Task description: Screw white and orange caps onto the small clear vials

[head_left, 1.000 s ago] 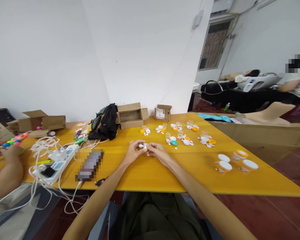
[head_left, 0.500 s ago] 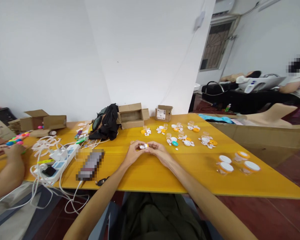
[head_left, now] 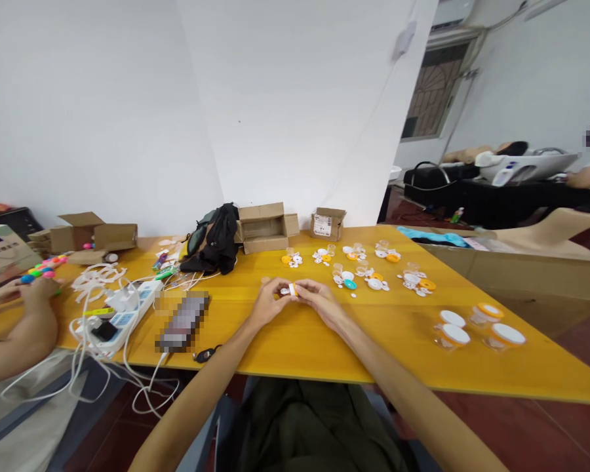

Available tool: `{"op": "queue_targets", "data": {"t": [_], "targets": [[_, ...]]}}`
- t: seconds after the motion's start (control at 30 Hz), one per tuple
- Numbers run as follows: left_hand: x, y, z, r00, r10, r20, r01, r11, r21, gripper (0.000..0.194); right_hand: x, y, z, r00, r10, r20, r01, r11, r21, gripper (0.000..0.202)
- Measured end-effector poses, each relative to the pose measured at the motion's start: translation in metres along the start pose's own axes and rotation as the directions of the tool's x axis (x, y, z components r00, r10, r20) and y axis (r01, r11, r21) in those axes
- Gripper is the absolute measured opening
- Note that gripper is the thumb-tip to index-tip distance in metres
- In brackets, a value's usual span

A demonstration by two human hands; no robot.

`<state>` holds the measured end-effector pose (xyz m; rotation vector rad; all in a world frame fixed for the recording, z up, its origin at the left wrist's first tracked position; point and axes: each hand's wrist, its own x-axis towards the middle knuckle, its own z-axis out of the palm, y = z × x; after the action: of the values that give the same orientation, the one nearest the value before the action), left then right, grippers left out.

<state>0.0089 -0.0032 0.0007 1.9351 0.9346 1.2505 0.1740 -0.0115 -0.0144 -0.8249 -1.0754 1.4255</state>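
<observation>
White part [head_left: 292, 289]: between two bare hands above the middle of the table [head_left: 285, 354], in front of the seated person.

Grip: left hand [head_left: 269, 304] pinches from the left, right hand [head_left: 324, 303] from the right, fingertips almost meeting; the exact finger placing is too small to make out.

Slip risk: the piece is small and sits at the fingertips, so an uneven squeeze could shoot it out sideways onto the table.

Holed disc [head_left: 285, 291]: just left of the white part, within the left hand; whether joined or loose cannot be told. If loose, it could drop when the fingers turn.

Loose button [head_left: 353, 295]: right of the hands, on the near side of the scattered groups, close to the teal lid [head_left: 350, 284]. A careless sweep rightward could mix the groups.

Jars [head_left: 455, 334]: four stand at the near right, beyond the right forearm; a wide elbow swing might topple one.

Phone [head_left: 183, 321]: left of the left forearm, its cable [head_left: 158, 368] dangling past the near edge. A snagged sleeve or arm could drag it down.
</observation>
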Motion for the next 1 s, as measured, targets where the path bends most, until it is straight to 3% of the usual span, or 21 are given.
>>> {"op": "queue_targets", "data": {"t": [0.47, 0.8, 1.0], "targets": [[-0.0032, 0.0022, -0.0004, 0.991, 0.136, 0.015, -0.137, 0.975, 0.173, 0.014, -0.0021, -0.0032, -0.0005, 1.000, 0.005, 0.000, -0.005, 0.992, -0.125, 0.043], [-0.0039, 0.0000, 0.0028, 0.996, 0.078, 0.039, -0.083, 0.988, 0.130, 0.015, -0.0033, 0.0003, -0.0033, 1.000, 0.003, 0.028, -0.002, 0.999, -0.053, 0.045], [-0.0044, -0.0047, 0.0047, 1.000, 0.016, -0.026, -0.014, 0.997, 0.071, 0.032, -0.0039, -0.0039, -0.0020, 1.000, 0.013, -0.005, -0.013, 0.999, -0.040, 0.046]]}}
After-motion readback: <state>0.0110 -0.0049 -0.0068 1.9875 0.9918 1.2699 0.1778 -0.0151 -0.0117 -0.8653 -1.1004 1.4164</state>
